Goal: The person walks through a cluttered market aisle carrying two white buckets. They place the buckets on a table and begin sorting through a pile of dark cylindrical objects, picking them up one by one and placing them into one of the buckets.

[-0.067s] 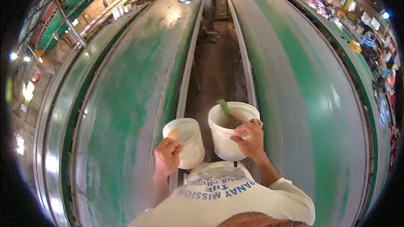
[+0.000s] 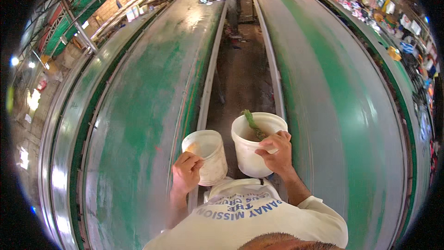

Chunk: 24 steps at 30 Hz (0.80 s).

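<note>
Head view: left hand [image 2: 187, 172] grasps small bucket [image 2: 214, 165], right hand [image 2: 278, 153] large bucket [image 2: 251, 158], long axes upright, mouths up.

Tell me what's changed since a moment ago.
Only the view slid slightly: tables, left bucket and right bucket sit a touch further right in the picture. Nothing was grabbed or released: the left hand stays on the left bucket's rim, the right hand on the other's. The green strip still leans in the right bucket.
</note>
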Each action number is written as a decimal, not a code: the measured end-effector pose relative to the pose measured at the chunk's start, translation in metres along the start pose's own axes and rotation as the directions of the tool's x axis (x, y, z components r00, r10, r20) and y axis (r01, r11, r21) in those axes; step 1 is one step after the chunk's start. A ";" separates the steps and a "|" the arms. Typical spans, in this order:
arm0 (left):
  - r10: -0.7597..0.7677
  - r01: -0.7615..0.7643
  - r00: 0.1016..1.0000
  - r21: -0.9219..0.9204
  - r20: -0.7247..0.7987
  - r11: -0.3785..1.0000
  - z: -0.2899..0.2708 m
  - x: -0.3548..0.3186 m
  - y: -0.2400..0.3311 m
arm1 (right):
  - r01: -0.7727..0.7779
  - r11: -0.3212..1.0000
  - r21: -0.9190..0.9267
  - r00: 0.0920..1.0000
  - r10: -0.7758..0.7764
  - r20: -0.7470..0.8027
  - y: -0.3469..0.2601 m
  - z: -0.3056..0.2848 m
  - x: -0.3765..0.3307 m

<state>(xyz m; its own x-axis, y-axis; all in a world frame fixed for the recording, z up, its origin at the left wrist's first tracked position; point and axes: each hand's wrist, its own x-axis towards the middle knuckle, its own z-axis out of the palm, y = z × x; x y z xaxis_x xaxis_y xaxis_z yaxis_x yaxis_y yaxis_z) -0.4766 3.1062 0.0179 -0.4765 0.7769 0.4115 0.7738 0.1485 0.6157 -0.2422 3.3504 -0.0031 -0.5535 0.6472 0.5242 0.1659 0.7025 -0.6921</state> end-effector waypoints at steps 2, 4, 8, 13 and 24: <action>-0.064 0.064 0.998 -0.021 -0.006 0.998 0.000 0.018 -0.002 | 0.007 1.000 0.028 1.000 -0.007 -0.013 0.010 0.003 0.022; -0.120 0.120 0.993 -0.065 0.009 0.991 0.018 0.066 -0.017 | 0.013 0.999 0.039 0.999 -0.012 -0.035 0.041 0.009 0.069; -0.091 0.091 0.996 -0.056 -0.005 0.994 0.055 0.181 -0.064 | -0.002 0.998 0.060 0.994 0.009 -0.109 0.109 0.037 0.160; 0.054 -0.053 0.998 -0.050 0.029 0.997 0.108 0.332 -0.128 | -0.069 0.998 -0.014 0.994 0.068 -0.091 0.198 0.080 0.285; 0.239 -0.232 0.968 -0.096 0.072 0.968 0.191 0.631 -0.232 | -0.001 1.000 -0.016 0.975 -0.002 -0.222 0.331 0.139 0.519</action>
<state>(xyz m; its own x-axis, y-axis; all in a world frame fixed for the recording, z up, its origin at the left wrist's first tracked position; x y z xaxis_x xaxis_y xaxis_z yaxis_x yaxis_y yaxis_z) -0.8773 3.6784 0.0060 -0.2467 0.8318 0.4973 0.8193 -0.0950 0.5654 -0.5884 3.8776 -0.0292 -0.3593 0.6951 0.6227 0.1802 0.7063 -0.6846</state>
